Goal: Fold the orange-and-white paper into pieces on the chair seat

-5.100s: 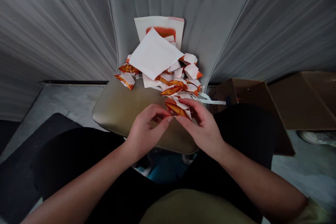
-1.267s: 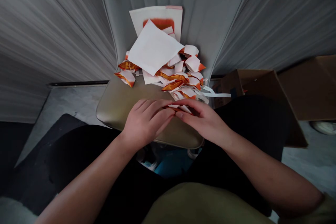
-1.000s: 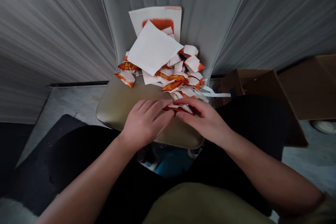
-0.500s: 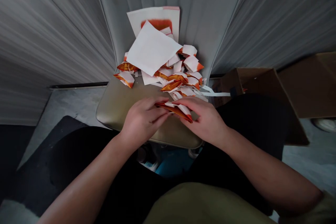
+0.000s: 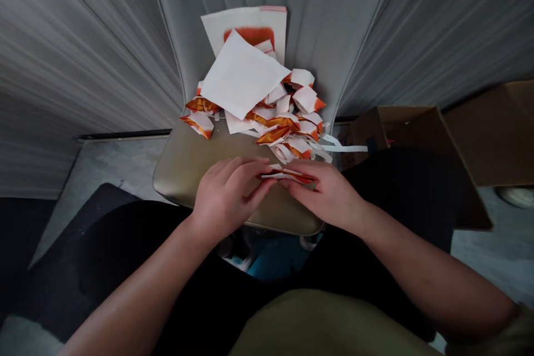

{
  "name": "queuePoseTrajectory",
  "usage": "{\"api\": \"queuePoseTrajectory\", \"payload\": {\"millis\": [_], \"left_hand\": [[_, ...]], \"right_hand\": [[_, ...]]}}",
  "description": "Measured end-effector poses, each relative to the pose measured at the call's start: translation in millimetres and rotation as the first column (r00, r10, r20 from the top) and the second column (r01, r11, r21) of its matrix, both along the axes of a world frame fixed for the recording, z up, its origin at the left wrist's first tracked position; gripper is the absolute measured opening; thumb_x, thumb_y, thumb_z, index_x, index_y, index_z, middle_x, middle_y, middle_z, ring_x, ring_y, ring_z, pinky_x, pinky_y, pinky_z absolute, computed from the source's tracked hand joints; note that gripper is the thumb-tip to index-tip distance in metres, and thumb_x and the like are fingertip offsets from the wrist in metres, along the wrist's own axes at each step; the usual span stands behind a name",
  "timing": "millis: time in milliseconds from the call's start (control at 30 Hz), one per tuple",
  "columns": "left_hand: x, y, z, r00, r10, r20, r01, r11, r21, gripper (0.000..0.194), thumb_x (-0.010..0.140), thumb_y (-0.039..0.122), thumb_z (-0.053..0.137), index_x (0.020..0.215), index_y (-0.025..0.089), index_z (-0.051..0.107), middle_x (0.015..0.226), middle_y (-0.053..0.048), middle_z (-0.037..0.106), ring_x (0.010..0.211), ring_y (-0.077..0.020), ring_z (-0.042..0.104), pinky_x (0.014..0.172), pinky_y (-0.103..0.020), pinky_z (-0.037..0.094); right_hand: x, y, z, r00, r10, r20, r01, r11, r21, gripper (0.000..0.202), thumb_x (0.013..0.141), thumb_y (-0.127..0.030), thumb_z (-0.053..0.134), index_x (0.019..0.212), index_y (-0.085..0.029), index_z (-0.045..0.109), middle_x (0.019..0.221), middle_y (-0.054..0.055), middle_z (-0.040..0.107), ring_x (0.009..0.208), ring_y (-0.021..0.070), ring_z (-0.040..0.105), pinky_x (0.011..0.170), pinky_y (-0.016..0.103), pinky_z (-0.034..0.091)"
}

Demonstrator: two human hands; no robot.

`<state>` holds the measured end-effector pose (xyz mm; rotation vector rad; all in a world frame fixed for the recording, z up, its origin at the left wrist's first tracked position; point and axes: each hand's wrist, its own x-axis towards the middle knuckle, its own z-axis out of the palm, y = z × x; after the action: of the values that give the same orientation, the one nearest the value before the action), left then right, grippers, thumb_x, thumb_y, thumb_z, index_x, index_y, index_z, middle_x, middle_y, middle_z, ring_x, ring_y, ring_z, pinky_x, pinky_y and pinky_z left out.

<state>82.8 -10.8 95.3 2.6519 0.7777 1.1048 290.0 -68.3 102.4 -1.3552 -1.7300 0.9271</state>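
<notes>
Between my two hands is a folded paper piece, white with orange and gold parts, held above the front of the chair seat. My left hand pinches its left end between thumb and fingers. The right end is gripped by my right hand, thumb below and fingers on top. Just beyond lie several folded white-and-orange paper pieces in a loose pile. A flat white paper square rests over part of that pile, and a larger white sheet with an orange patch leans behind it.
White paper strips stick out past the seat's right edge. An open cardboard box stands on the floor to the right. Grey curtains hang on both sides of the chair. A dark mat lies at the lower left.
The folded paper piece has turned to lie more level and flatter between my hands. Both hands have shifted their grip slightly. The pile stays as it was.
</notes>
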Motion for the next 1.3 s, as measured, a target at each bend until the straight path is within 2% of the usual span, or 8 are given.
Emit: {"api": "queuePoseTrajectory", "payload": {"millis": [367, 533, 700, 833, 900, 1100, 1167, 1300], "left_hand": [[0, -5, 12.2, 0.995, -0.022, 0.098, 0.055, 0.935, -0.349, 0.004, 0.093, 0.023, 0.073, 0.092, 0.019, 0.074, 0.088, -0.001, 0.076, 0.079, -0.0123, 0.071, 0.073, -0.022, 0.056], [2, -7, 16.9, 0.983, 0.114, 0.142, -0.006, 0.800, -0.599, 0.027, 0.087, 0.031, 0.080, 0.112, 0.022, 0.076, 0.091, -0.001, 0.079, 0.076, -0.0135, 0.072, 0.069, -0.022, 0.059], [7, -7, 17.8, 0.974, 0.185, 0.133, -0.016, 0.638, -0.770, 0.019, 0.083, 0.035, 0.082, 0.097, 0.022, 0.081, 0.085, -0.001, 0.079, 0.074, -0.0149, 0.073, 0.067, -0.022, 0.059], [7, -6, 19.0, 0.976, 0.187, 0.115, -0.003, 0.535, -0.845, 0.027, 0.081, 0.038, 0.083, 0.103, 0.023, 0.081, 0.080, 0.000, 0.080, 0.069, -0.0157, 0.073, 0.061, -0.022, 0.058], [6, -6, 18.6, 0.986, 0.139, 0.093, -0.003, 0.571, -0.821, 0.023, 0.083, 0.038, 0.082, 0.102, 0.024, 0.082, 0.082, 0.000, 0.080, 0.071, -0.0157, 0.073, 0.062, -0.022, 0.057], [8, -12, 4.9, 0.995, 0.072, 0.074, -0.026, 0.864, -0.503, 0.008, 0.091, 0.029, 0.074, 0.091, 0.022, 0.079, 0.082, -0.001, 0.078, 0.076, -0.0145, 0.071, 0.070, -0.023, 0.056], [10, -12, 0.4, 0.993, 0.088, 0.081, -0.038, 0.875, -0.483, 0.007, 0.091, 0.025, 0.073, 0.094, 0.021, 0.077, 0.085, -0.002, 0.078, 0.077, -0.0146, 0.072, 0.072, -0.024, 0.058], [11, -8, 0.2, 0.994, 0.070, 0.082, -0.010, 0.818, -0.575, 0.009, 0.090, 0.023, 0.073, 0.098, 0.020, 0.075, 0.087, -0.001, 0.078, 0.075, -0.0135, 0.072, 0.067, -0.022, 0.058]], "right_hand": [[3, -1, 4.9, 0.990, -0.021, -0.140, -0.006, 0.982, -0.187, 0.017, 0.092, -0.029, 0.062, 0.091, -0.022, 0.078, 0.090, 0.002, 0.076, 0.077, 0.0159, 0.065, 0.067, 0.028, 0.049], [1, -1, 5.4, 0.969, -0.037, -0.244, -0.023, 0.971, -0.238, 0.020, 0.092, -0.037, 0.066, 0.099, -0.023, 0.079, 0.096, 0.002, 0.078, 0.083, 0.0166, 0.068, 0.071, 0.027, 0.051], [0, 0, 2.6, 0.950, -0.053, -0.308, -0.048, 0.949, -0.311, 0.021, 0.093, -0.038, 0.065, 0.098, -0.023, 0.078, 0.095, 0.001, 0.078, 0.082, 0.0160, 0.068, 0.070, 0.027, 0.051], [3, 1, 6.3, 0.967, -0.034, -0.253, -0.033, 0.965, -0.258, 0.019, 0.092, -0.036, 0.065, 0.091, -0.021, 0.077, 0.085, 0.001, 0.075, 0.076, 0.0147, 0.064, 0.065, 0.026, 0.048], [3, 0, 8.9, 0.976, -0.023, -0.215, -0.022, 0.979, -0.204, 0.017, 0.092, -0.033, 0.065, 0.087, -0.021, 0.076, 0.081, 0.000, 0.073, 0.075, 0.0138, 0.063, 0.064, 0.025, 0.047], [0, -1, 4.8, 0.993, -0.112, 0.047, 0.115, 0.990, -0.081, 0.019, 0.093, -0.027, 0.061, 0.078, -0.019, 0.073, 0.070, -0.001, 0.068, 0.067, 0.0123, 0.058, 0.059, 0.025, 0.040], [-1, -1, 1.3, 0.985, -0.133, 0.109, 0.132, 0.991, 0.011, 0.018, 0.092, -0.022, 0.061, 0.077, -0.020, 0.071, 0.070, -0.001, 0.067, 0.067, 0.0119, 0.058, 0.059, 0.025, 0.040], [0, 1, -3.6, 0.985, -0.053, 0.162, 0.027, 0.987, 0.158, 0.017, 0.093, -0.020, 0.059, 0.082, -0.021, 0.072, 0.074, 0.000, 0.070, 0.070, 0.0133, 0.062, 0.065, 0.026, 0.044]]}}
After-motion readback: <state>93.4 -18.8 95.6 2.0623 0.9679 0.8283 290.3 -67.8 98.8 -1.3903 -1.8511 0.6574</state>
